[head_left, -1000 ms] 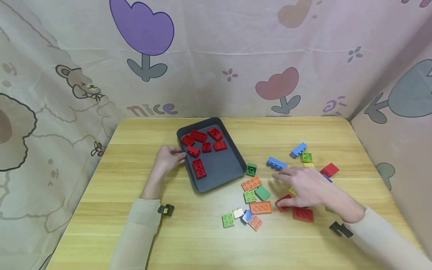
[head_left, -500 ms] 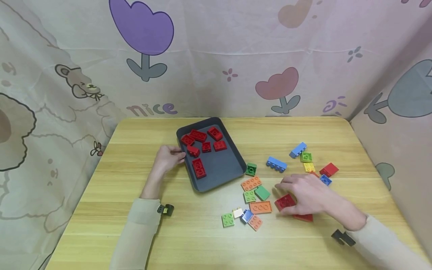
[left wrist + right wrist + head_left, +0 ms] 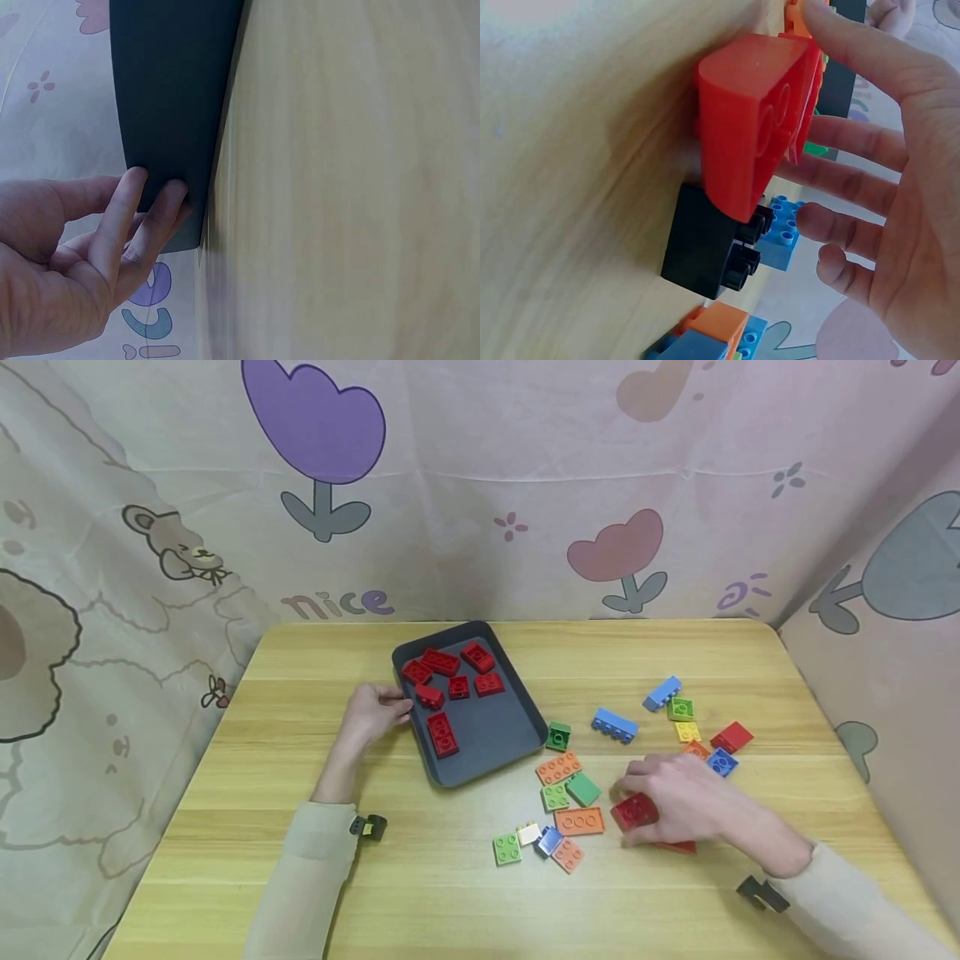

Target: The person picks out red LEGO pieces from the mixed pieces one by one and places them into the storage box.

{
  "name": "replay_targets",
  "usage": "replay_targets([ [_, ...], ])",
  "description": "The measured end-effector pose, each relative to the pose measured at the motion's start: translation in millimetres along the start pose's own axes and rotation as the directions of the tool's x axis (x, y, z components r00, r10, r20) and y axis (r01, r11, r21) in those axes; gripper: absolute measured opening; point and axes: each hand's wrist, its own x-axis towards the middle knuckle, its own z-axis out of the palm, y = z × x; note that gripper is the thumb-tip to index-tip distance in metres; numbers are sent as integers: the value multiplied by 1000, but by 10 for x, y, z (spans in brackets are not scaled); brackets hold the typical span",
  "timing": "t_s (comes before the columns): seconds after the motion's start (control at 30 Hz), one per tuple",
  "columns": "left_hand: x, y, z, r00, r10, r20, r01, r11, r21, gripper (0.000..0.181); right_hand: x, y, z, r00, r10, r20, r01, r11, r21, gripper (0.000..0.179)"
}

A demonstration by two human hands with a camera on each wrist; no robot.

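My left hand (image 3: 375,714) grips the left wall of a dark grey tray (image 3: 495,752). In the left wrist view its fingertips lie against the outside of the wall. Inside the tray are several red building bricks (image 3: 442,735). Over on the right, my right hand (image 3: 686,802) has its thumb and fingers round a red brick (image 3: 635,811) on the table; the exact contact is partly hidden. Another red brick (image 3: 739,112), with a rounded side, lies under the palm. Beside it in the right wrist view is a black brick (image 3: 697,247), hidden from the head view.
Orange (image 3: 579,821), green (image 3: 583,789), white and blue bricks lie between tray and right hand. Behind that hand are blue bricks (image 3: 615,725), a yellow brick (image 3: 686,732) and a red brick (image 3: 731,737). A printed curtain (image 3: 450,543) hangs behind the wooden table (image 3: 420,893).
My right hand has drawn back toward the near side, and its fingers have closed in round the red brick. The left hand and tray have stayed put.
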Motion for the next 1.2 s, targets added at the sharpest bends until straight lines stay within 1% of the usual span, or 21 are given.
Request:
replay_targets([
  [0.43, -11, -1, 5, 1000, 12, -2, -12, 1000, 10, 38, -2, 0, 8, 998, 11, 57, -11, 1000, -3, 44],
  [0.73, -12, -1, 7, 1000, 7, -2, -7, 1000, 5, 38, 0, 8, 26, 998, -29, 54, 32, 999, -43, 38],
  [1.2, -9, 4, 4, 1000, 4, 0, -4, 1000, 6, 38, 9, 1, 27, 998, -27, 65, 29, 999, -35, 36],
])
